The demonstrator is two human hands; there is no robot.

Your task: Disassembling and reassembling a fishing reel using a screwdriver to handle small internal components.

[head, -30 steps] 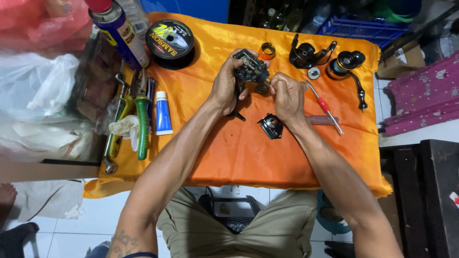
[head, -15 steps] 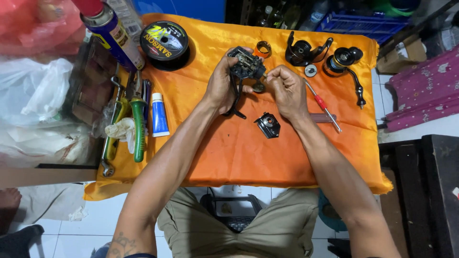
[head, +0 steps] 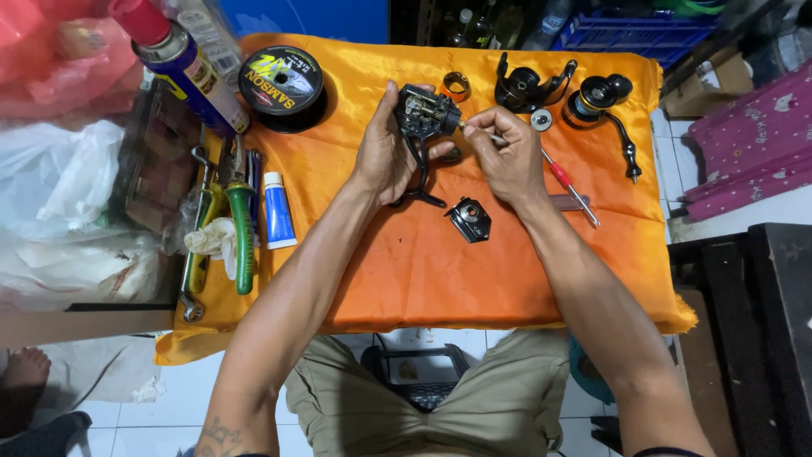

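My left hand (head: 385, 152) grips an opened black fishing reel body (head: 425, 114) above the orange cloth (head: 406, 271). Its inner gears face up. My right hand (head: 505, 152) pinches a thin metal tool or pin (head: 475, 129) whose tip touches the right side of the reel body. A black reel side cover (head: 469, 218) lies on the cloth just below both hands. A red-handled screwdriver (head: 568, 188) lies to the right of my right hand.
A black rotor (head: 526, 85), a small washer (head: 541, 118), a spool with handle (head: 605, 101) and a gold ring (head: 457, 85) lie at the back. A line spool (head: 281, 85), spray can (head: 182, 63), blue tube (head: 276, 211) and green pliers (head: 241, 228) sit left.
My right hand has lifted slightly and brought the thin tool to the reel body's right side. My left hand keeps holding the reel body in about the same spot.
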